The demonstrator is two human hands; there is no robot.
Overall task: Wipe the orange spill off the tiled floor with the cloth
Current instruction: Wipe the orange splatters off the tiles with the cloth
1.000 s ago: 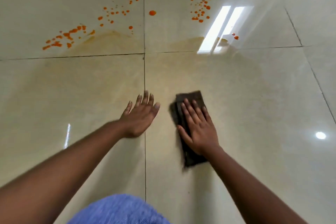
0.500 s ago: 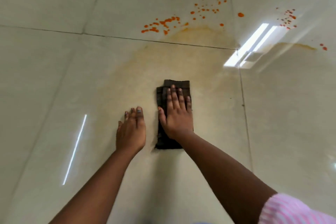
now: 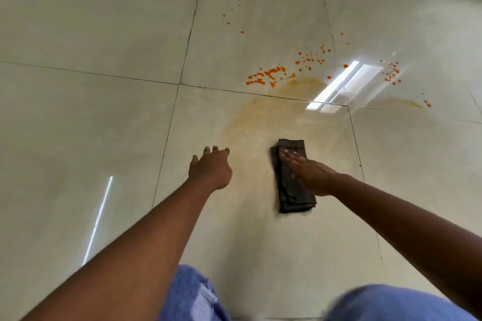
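Glossy cream tiles [image 3: 104, 125] carry the orange spill [image 3: 271, 74]: bright droplets scattered past a grout line, with a pale yellowish smear trailing toward the person. Nearer than that smear lies the dark folded cloth [image 3: 293, 190], long and narrow. On it the right hand [image 3: 309, 172] presses flat, fingers straight. Left of the cloth, apart from it, the left hand [image 3: 211, 168] hangs relaxed, fingers loosely extended.
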